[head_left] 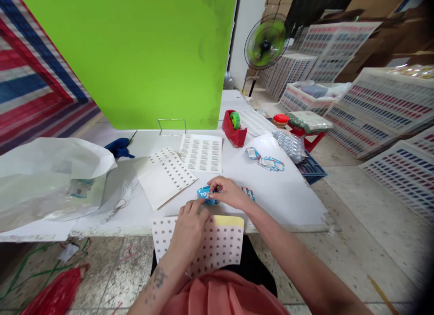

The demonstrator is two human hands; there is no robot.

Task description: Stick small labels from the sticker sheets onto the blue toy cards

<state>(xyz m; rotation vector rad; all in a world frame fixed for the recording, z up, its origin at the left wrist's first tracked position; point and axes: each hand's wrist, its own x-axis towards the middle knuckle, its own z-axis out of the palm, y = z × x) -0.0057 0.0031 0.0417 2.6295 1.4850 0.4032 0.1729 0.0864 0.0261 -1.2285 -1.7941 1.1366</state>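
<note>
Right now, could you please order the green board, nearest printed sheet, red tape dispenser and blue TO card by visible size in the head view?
1. Green board
2. Nearest printed sheet, partly covered
3. Red tape dispenser
4. Blue TO card, partly hidden

The blue card [202,194] reads "TO" in white

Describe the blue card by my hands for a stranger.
Start at the green board, then the table before it. Near its front edge, the blue card lies just beyond the left hand, partly under the right hand. White "TO" lettering distinguishes it from the cards farther right.
</note>
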